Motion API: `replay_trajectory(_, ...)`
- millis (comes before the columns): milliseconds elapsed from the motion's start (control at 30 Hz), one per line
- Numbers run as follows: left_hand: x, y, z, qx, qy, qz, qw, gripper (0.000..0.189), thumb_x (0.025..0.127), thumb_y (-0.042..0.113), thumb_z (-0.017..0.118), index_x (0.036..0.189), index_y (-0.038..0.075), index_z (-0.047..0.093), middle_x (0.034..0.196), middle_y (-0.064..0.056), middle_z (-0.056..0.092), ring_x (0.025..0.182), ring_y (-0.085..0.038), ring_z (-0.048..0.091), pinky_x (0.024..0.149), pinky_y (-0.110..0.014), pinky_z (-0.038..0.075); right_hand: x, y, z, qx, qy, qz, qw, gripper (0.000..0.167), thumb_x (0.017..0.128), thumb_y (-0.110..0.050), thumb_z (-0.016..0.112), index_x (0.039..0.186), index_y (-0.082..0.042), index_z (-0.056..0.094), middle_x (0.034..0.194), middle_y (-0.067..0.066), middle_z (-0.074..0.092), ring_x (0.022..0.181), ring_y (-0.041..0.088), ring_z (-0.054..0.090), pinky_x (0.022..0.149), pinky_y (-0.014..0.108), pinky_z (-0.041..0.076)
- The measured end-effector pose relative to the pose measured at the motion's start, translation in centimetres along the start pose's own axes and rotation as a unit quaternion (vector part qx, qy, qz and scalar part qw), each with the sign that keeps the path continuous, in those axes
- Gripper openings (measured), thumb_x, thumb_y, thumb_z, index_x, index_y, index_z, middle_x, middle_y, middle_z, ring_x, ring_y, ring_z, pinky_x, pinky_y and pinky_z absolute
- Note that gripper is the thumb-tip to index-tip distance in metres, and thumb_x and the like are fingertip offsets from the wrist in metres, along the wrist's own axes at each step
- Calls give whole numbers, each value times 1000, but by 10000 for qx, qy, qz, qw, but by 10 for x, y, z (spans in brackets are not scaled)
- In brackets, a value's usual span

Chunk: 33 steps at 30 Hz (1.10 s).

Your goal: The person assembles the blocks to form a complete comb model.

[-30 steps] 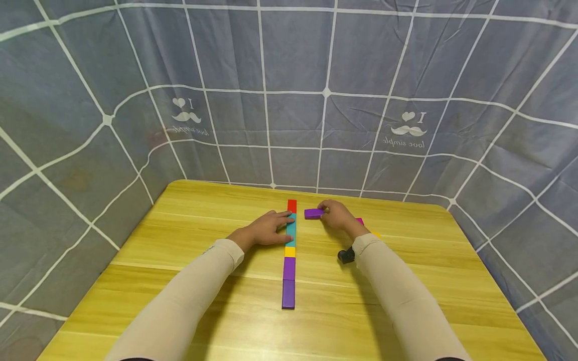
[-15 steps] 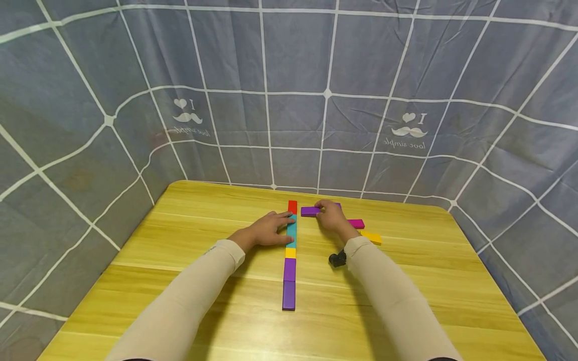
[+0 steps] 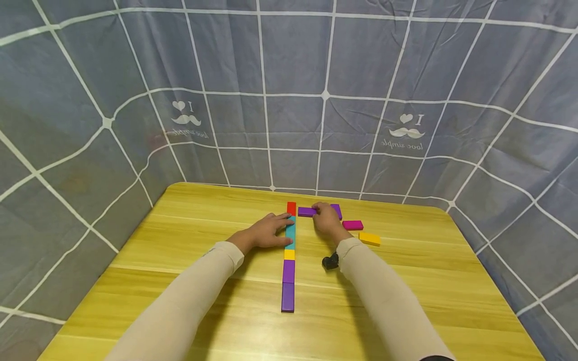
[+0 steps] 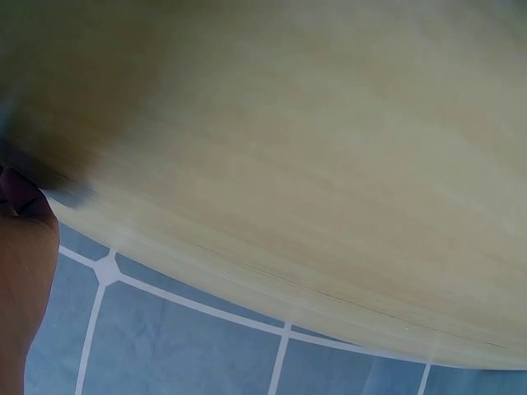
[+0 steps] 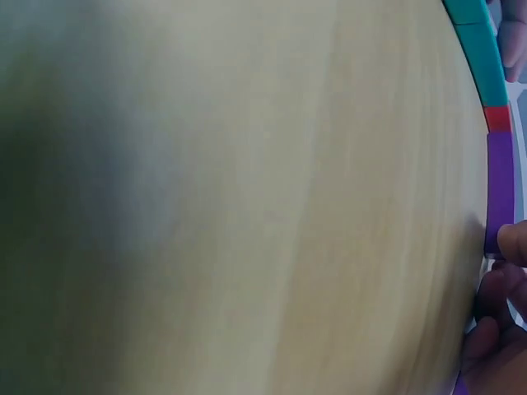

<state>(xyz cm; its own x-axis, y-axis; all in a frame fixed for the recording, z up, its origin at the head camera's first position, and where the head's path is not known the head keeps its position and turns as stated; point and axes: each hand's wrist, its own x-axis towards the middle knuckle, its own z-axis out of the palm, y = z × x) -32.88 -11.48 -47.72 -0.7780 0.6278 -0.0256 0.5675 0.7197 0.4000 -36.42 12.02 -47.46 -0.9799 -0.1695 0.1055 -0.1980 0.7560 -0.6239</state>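
Note:
A straight row of flat blocks runs away from me: two purple blocks (image 3: 287,297), a yellow one (image 3: 289,254), teal ones (image 3: 290,233) and a red one (image 3: 291,208) at the far end. My left hand (image 3: 265,231) reaches in from the left, spread fingers and thumb touching the teal part. My right hand (image 3: 327,219) pinches another purple block (image 3: 306,212) by its right end; it lies crosswise just right of the red block. In the right wrist view this purple block (image 5: 500,177) appears very close to the red block (image 5: 497,118); contact is hard to tell.
Loose on the right are a further purple block (image 3: 336,211), a magenta block (image 3: 352,225) and a yellow block (image 3: 370,238). A small black object (image 3: 331,261) lies partly behind the right sleeve. Grey curtain (image 3: 293,120) with white lines surrounds the wooden table (image 3: 189,210).
My right hand has slid left with the purple block, bringing it up near the red block. The loose blocks on the right have come out from behind the arm. My left hand stays put.

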Motion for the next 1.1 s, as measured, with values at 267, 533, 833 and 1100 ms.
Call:
replay_trajectory(267,1,-2,1,-32,34,50,10000,69,94,54,57,152,20,43,162,-3,25,140,-34,33,115,-46,29,11,8,6,-224,76,-174,9996,34,91,1,54,124,5,63,124,22,63,121,39,55,105,47,43)
replay_trajectory(533,1,0,2,-125,7,35,9999,68,93,55,59,151,22,44,162,-3,26,139,-35,33,114,-47,31,6,5,6,-281,10,80,9996,35,96,-1,53,130,4,60,130,21,60,126,37,52,109,45,39)
replay_trajectory(833,1,3,0,-104,8,-35,9999,68,93,54,60,150,21,45,162,-3,28,138,-33,35,113,-46,32,2,-3,3,-341,43,125,9993,35,97,-2,53,131,4,59,132,21,59,128,37,51,110,46,38)
replay_trajectory(1100,1,0,0,-37,-1,-85,10000,69,92,56,59,151,23,45,162,-1,27,137,-30,36,113,-44,33,4,-10,5,-309,35,165,9994,36,96,-1,53,131,4,59,132,21,60,127,37,52,110,45,38)
